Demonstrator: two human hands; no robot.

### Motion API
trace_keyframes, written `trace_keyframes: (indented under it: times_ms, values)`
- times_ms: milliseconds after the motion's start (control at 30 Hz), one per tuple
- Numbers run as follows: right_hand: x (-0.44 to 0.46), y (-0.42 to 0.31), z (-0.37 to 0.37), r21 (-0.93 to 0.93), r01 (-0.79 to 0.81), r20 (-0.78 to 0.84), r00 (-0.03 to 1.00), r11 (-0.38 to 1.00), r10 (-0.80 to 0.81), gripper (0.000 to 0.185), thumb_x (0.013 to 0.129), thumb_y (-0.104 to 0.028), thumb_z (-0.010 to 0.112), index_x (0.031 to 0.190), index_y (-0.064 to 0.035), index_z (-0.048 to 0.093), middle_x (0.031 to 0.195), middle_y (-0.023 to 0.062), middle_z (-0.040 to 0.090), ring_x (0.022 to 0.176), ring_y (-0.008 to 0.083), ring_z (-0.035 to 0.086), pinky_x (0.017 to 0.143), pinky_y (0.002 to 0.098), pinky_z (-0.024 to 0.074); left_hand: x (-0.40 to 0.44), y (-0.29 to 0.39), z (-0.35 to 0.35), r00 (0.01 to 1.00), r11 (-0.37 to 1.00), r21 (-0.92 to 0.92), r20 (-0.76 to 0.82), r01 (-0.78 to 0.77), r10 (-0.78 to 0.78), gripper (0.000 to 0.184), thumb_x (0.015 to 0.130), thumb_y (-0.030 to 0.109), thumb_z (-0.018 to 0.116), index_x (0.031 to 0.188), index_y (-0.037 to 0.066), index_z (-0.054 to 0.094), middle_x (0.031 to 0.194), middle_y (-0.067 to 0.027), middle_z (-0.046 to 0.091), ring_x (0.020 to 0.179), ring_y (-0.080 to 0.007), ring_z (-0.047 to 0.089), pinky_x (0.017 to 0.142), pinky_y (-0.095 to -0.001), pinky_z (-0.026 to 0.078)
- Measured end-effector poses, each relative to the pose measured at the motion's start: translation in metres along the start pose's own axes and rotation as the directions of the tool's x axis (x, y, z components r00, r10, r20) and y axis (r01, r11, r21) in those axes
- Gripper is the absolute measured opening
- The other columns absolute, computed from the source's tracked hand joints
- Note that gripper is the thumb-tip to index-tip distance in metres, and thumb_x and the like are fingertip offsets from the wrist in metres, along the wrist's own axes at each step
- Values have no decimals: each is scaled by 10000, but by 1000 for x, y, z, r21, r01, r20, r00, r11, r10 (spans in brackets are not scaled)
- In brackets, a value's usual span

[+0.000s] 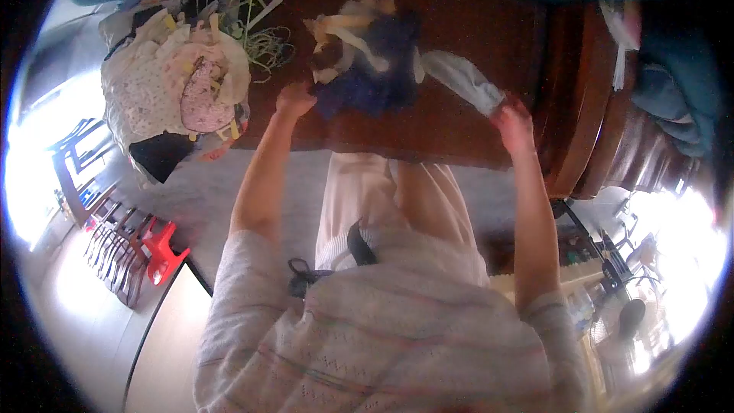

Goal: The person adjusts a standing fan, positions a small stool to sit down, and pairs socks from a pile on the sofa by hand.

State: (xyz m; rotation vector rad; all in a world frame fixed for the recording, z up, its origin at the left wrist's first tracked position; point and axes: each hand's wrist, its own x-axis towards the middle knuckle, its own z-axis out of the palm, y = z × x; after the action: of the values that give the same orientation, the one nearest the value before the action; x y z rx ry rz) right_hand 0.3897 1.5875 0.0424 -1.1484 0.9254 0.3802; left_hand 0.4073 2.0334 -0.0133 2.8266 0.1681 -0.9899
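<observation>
At the far left, on the floor, I record a red plastic stool (162,252) beside dark slatted furniture (118,260). Further in stands a heaped pile of clothes (149,80), mostly pale, its front showing a dotted cream cloth, a pink patterned piece and a black corner that points downward. Against the right side of the pile lies a tangle of pale green hangers (264,50), resting on a reddish-brown wooden surface (459,130).

Next is my left hand (297,99), over the near part of that surface, between the pile and a dark blue cloth (371,84). Its fingers are bent toward the cloth's left edge; I cannot tell whether they pinch it or only lie beside it. The dark blue cloth is crumpled, with cream and tan strips (352,34) across its upper left part.

To the right of it, a pale grey-white cloth (462,80) lies stretched out long and narrow, slanting down toward me. My right hand (514,116) grasps its near end between closed fingers; its far end reaches close to the dark blue cloth.

Beyond my right hand rises a wooden side piece (577,107), and past that hangs a bunched blue-grey fabric (673,111).
</observation>
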Motion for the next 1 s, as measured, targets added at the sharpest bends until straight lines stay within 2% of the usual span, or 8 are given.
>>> trace_keyframes:
  times_ms: [167, 200, 333, 467, 667, 767, 833, 1000]
  values:
    - [16, 57, -53, -694, -88, -133, 991, 715, -7, 431, 750, -79, 591, 1156, -51, 452, 990, 64, 556, 841, 169, 554, 676, 283, 452, 21, 81, 9, 987, 987, -156, -160, -27, 2, 323, 748, 245, 552, 1069, 205, 542, 1030, -112, 564, 879, -259, 569, 706, -372, 475]
    - [23, 78, -68, -810, 136, 47, 985, 571, -169, 416, 764, -93, 576, 1155, -28, 451, 930, 78, 578, 802, 162, 566, 675, 269, 449, 27, 95, 11, 974, 984, -164, -225, -65, 27, 326, 751, 257, 553, 1074, 211, 539, 995, -109, 578, 871, -260, 573, 703, -373, 476]
    - [2, 85, -64, -793, -74, -23, 996, 604, 91, 366, 773, -118, 560, 1114, -10, 482, 763, 64, 607, 737, 133, 577, 637, 241, 447, 56, 126, 18, 966, 995, 70, -241, -74, 88, 316, 744, 299, 567, 1032, 166, 569, 890, -108, 607, 845, -266, 587, 684, -385, 481]
    - [-19, 85, -68, -806, -83, 33, 982, 586, 185, 338, 777, -103, 549, 1094, 0, 491, 776, 71, 602, 697, 130, 581, 618, 249, 448, 54, 107, -28, 999, 992, 125, 47, 11, -17, 364, 729, 387, 586, 911, 72, 610, 912, -117, 603, 833, -283, 593, 671, -398, 487]
    - [-33, 143, -121, -743, -162, 25, 963, 650, 269, 267, 781, -62, 535, 1029, 32, 505, 819, 65, 576, 658, 141, 586, 561, 244, 455, 70, -24, -13, 961, 942, 237, 87, 238, -264, 388, 742, 403, 553, 980, 97, 587, 906, -75, 596, 819, -228, 570, 679, -376, 473]
    - [-45, 135, -115, -734, -236, -19, 945, 637, 327, 255, 786, -67, 530, 1026, 17, 510, 802, 58, 571, 643, 134, 586, 519, 241, 447, 83, -61, 7, 942, 947, 9, -97, 323, -320, 376, 750, 353, 563, 1026, 96, 557, 890, -73, 599, 775, -227, 572, 659, -354, 474]
    - [-46, 135, -112, -732, -253, -33, 941, 633, 338, 259, 786, -87, 538, 1028, 3, 514, 791, 52, 568, 632, 120, 584, 499, 243, 436, 80, -38, 11, 880, 978, -15, -433, 209, -195, 357, 721, 352, 563, 1008, 141, 570, 991, -135, 559, 894, -274, 544, 744, -362, 454]
    - [-44, 128, -93, -764, -191, 4, 954, 616, 301, 261, 788, -127, 552, 1025, -24, 522, 771, 31, 565, 638, 98, 581, 484, 237, 415, 98, 37, 2, 871, 991, -76, -472, 114, -137, 384, 772, 363, 562, 1024, 74, 555, 867, -135, 601, 735, -243, 581, 649, -314, 467]
